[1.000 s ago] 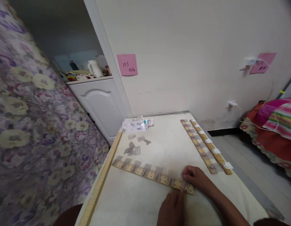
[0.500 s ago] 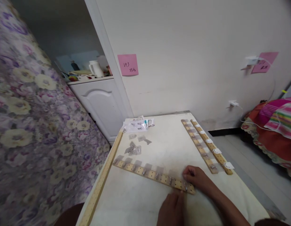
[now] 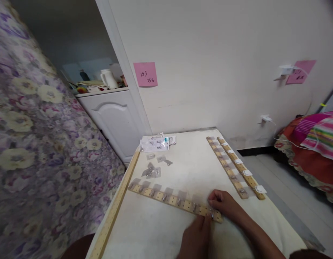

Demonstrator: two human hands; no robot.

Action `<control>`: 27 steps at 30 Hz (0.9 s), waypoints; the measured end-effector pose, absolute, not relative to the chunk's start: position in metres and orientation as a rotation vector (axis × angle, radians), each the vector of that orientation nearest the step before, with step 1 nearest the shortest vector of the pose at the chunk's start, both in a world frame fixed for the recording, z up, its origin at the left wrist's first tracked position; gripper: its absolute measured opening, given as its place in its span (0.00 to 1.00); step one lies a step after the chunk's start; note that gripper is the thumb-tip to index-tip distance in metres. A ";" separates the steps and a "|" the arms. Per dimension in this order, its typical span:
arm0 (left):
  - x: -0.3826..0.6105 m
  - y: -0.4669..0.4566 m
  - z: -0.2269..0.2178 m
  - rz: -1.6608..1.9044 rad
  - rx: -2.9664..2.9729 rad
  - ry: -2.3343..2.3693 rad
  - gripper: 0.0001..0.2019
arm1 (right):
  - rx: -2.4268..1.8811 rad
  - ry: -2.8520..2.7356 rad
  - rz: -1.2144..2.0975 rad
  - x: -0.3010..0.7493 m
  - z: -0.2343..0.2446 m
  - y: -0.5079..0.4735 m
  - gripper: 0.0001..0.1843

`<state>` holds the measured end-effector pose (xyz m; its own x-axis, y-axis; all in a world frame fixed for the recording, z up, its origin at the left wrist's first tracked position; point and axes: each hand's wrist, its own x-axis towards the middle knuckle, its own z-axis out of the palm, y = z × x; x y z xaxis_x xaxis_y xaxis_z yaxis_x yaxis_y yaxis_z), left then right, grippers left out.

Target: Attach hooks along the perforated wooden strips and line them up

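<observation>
A perforated wooden strip [image 3: 187, 205] lies slanting across the table. Along it sits a row of small clear plastic cards with silvery metal pieces [image 3: 164, 197]. My left hand [image 3: 195, 235] is closed at the near edge of its right end, fingertips against a metal piece [image 3: 212, 214]; what they pinch is hidden. Just behind that end, my right hand [image 3: 222, 203] has its fingers curled in a pinch at the far edge, where the last clear card is mostly covered. Loose clear cards with metal pieces [image 3: 151, 171] lie beyond the strip to the left.
Two more wooden strips [image 3: 227, 167] with cards lie along the table's right side. A long bare perforated strip [image 3: 115, 208] runs down the left edge. Packaged cards [image 3: 155, 144] rest at the far left corner. A floral curtain [image 3: 47, 144] hangs left; a wall stands behind.
My left fingertips have moved slightly up onto the metal piece at the strip's right end. My right hand stays nearly still. The view has shifted very slightly.
</observation>
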<state>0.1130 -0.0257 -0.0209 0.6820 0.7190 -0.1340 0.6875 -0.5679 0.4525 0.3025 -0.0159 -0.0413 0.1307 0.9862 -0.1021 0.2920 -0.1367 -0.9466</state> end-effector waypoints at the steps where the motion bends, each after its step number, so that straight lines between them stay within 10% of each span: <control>1: 0.114 -0.025 -0.021 0.058 2.467 1.082 0.22 | -1.576 -1.279 1.052 0.302 -0.040 -0.016 0.02; 27: 0.122 -0.016 -0.042 0.060 2.764 1.134 0.13 | -1.590 -1.285 1.045 0.301 -0.037 -0.016 0.02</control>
